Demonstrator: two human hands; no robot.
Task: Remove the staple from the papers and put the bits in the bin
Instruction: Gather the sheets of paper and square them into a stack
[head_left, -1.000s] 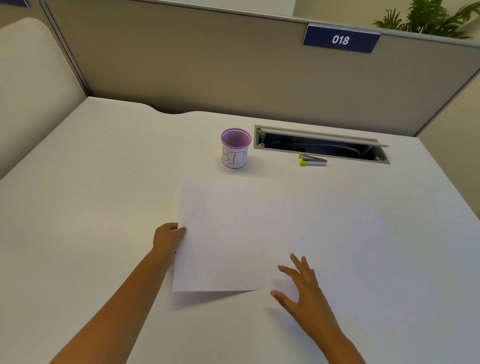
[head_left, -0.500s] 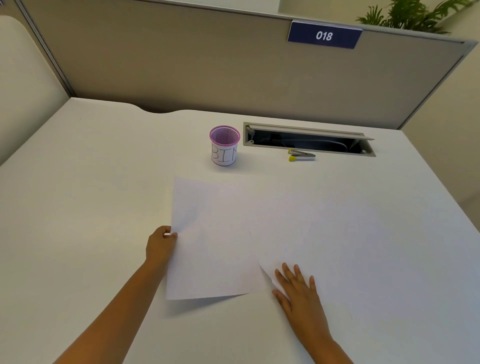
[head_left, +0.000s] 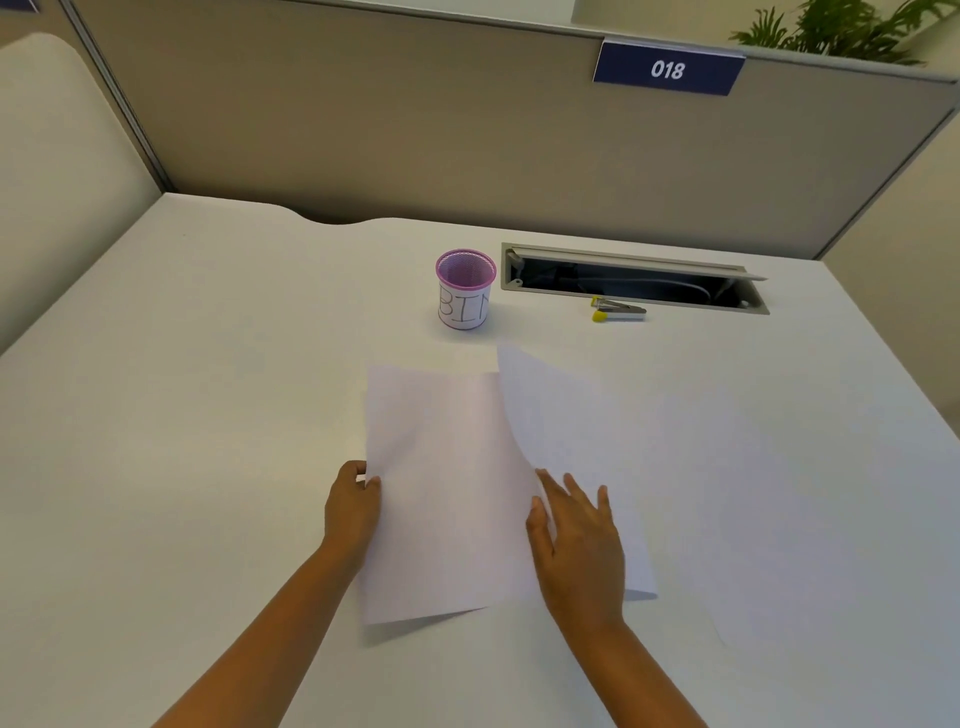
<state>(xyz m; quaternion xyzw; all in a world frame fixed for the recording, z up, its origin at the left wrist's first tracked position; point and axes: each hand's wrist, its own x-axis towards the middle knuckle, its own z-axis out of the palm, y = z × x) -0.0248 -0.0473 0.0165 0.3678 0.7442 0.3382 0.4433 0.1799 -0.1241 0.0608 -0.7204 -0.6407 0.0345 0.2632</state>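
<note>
White papers (head_left: 447, 483) lie on the white desk in front of me. My left hand (head_left: 352, 506) pinches the left edge of the sheets. My right hand (head_left: 576, 540) rests flat with fingers spread on a sheet (head_left: 582, 441) that is turned over to the right, its top curling up. I cannot make out the staple. A pink mesh cup marked BIN (head_left: 464, 288) stands beyond the papers. A staple remover with yellow grips (head_left: 618, 310) lies to the right of the cup.
An open cable slot (head_left: 631, 278) is sunk into the desk behind the staple remover. Grey partition walls (head_left: 415, 130) close off the back and sides. The desk (head_left: 182, 415) is bare white surface on the left and right.
My right hand slid up and left onto the papers, and the top sheet has been folded over toward the right. My left hand kept its hold on the left edge.
</note>
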